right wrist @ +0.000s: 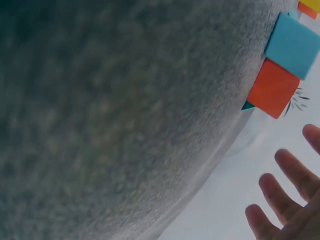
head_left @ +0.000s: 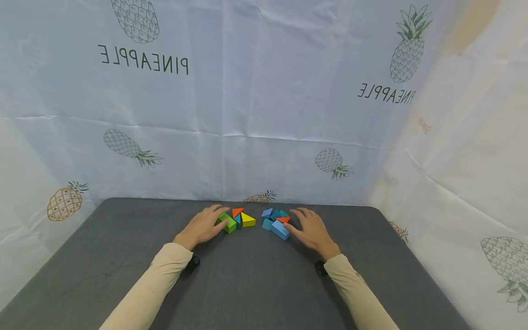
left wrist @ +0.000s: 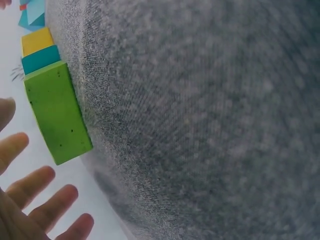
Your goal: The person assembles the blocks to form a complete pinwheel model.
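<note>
My left hand (head_left: 203, 226) hovers at the left cluster of blocks, fingers spread and holding nothing. Closest to it lies a green rectangular block (head_left: 229, 223), and the left wrist view shows a gap between fingertips and its face. Beside the green one are a teal block (head_left: 237, 221), a yellow triangular block (head_left: 248, 221) and an orange triangle (head_left: 237, 211). On the other side, my right hand (head_left: 312, 230) has its fingers spread by the second cluster. Its thumb tip is right by a light blue block (head_left: 280, 230) and an orange triangular block (head_left: 283, 220).
Also in the right cluster are a small blue-teal block (head_left: 267, 224), a periwinkle triangle (head_left: 266, 213) and a teal block (head_left: 275, 214). All lie toward the far edge of a dark grey table (head_left: 247, 284). A white pineapple-print curtain (head_left: 264, 114) hangs behind.
</note>
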Motion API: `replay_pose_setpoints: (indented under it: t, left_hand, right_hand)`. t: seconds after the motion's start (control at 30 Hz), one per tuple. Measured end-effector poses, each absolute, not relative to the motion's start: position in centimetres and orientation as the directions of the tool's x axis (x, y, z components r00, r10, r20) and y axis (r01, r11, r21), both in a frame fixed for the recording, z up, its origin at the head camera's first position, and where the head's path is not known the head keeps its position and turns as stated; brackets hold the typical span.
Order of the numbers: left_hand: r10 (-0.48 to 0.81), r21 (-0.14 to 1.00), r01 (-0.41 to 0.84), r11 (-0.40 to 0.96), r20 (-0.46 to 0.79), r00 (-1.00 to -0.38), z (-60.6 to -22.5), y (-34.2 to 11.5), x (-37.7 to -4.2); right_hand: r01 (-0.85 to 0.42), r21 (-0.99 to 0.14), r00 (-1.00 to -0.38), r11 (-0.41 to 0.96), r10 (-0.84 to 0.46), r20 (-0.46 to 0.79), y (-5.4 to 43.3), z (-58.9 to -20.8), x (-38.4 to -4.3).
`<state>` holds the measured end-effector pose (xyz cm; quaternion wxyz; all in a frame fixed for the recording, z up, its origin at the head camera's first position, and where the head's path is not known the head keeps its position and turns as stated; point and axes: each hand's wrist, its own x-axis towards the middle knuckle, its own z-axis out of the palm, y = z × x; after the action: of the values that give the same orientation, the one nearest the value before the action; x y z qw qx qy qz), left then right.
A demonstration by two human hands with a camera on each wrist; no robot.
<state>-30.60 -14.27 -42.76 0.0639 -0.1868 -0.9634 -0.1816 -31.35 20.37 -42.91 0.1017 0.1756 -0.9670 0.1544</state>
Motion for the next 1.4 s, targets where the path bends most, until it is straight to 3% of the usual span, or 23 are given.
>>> replay_pose_setpoints:
  t: [0.87, 1.4]
  left_hand:
    - [0.362, 0.408, 0.387, 0.827, 0.139, -0.922, -42.9, -14.3, -30.5]
    - [0.412, 0.425, 0.441, 0.79, 0.165, -0.896, -42.9, -14.3, -30.4]
  right_hand:
    - [-0.378, -0.297, -0.925, 0.877, -0.346, 0.156, 18.2, -42.8, -30.9]
    - [-0.417, -0.4, -0.906, 0.816, -0.407, 0.114, 18.3, -43.0, -31.3]
